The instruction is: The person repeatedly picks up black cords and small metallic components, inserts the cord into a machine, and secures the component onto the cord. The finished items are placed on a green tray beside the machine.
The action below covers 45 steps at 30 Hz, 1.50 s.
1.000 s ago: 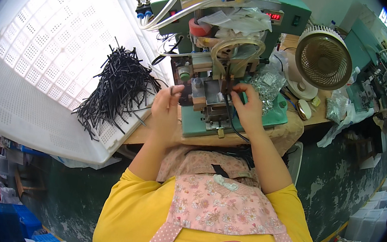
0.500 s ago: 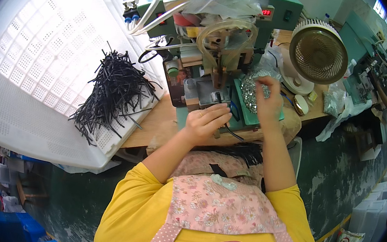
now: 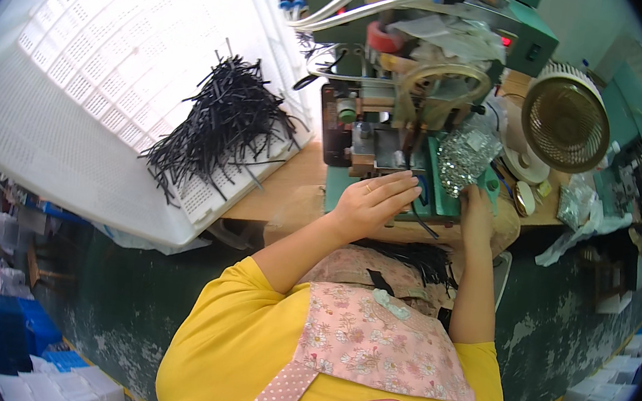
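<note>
My left hand point(image 3: 375, 205) rests at the front of a green bench press machine point(image 3: 386, 156), its fingers straight and pressed together. A thin black strip point(image 3: 424, 223) comes out from under its fingertips, where I hold it; the thumb is hidden. My right hand point(image 3: 477, 212) reaches up to the near edge of a pile of small shiny metal pieces point(image 3: 466, 158) on a green tray point(image 3: 441, 203). Its fingers are drawn together at the pieces; what lies between them is too small to make out.
Many black strips point(image 3: 226, 125) are heaped at the left on a white perforated plastic basket point(image 3: 100, 37). A round fan point(image 3: 567, 122) stands right of the machine, near a bag of metal pieces point(image 3: 575, 201). More black strips point(image 3: 414, 260) lie across my lap.
My right hand has come down from above the metal pieces to their near edge. My left hand stays at the machine's front. The whole view has shifted, moving the scene rightward.
</note>
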Available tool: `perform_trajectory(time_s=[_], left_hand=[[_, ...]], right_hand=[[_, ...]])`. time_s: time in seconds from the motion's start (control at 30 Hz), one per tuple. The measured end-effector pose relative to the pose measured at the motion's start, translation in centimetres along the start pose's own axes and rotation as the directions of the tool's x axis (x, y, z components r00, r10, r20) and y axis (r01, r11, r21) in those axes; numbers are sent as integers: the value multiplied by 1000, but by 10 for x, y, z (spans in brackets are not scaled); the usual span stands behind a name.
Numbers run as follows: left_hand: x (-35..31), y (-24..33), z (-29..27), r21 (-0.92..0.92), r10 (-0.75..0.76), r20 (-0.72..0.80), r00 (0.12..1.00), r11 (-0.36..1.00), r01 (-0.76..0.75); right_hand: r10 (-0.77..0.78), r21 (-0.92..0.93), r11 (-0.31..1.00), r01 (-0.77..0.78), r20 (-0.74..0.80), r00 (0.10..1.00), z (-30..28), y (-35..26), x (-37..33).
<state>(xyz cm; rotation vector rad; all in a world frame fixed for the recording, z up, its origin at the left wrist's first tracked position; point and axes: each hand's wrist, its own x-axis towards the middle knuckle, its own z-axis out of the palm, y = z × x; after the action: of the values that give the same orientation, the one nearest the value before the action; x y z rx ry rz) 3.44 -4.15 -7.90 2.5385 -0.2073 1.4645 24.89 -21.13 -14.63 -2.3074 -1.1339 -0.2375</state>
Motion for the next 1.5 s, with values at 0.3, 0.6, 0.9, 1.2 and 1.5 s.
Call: perform_trajectory(time_s=[0.3, 0.6, 0.9, 1.2, 1.5], left_hand=[[-139, -88, -131, 816, -600, 158, 784, 526, 238], [-164, -122, -153, 780, -494, 344, 798, 624, 49], [-103, -104, -128, 458, -528, 116, 841, 780, 427], [-51, -81, -75, -269, -774, -300, 558, 630, 729], [-6, -39, -54, -488, -667, -148, 730, 692, 532]], right_hand=[[-114, 276, 942, 189, -267, 957, 5, 1, 26], [-31, 340, 930, 139, -304, 952, 29, -17, 34], [-126, 202, 961, 189, -292, 948, 35, -12, 36], [-59, 545, 817, 187, -244, 968, -12, -89, 40], [-4, 662, 744, 83, -120, 993, -18, -136, 41]])
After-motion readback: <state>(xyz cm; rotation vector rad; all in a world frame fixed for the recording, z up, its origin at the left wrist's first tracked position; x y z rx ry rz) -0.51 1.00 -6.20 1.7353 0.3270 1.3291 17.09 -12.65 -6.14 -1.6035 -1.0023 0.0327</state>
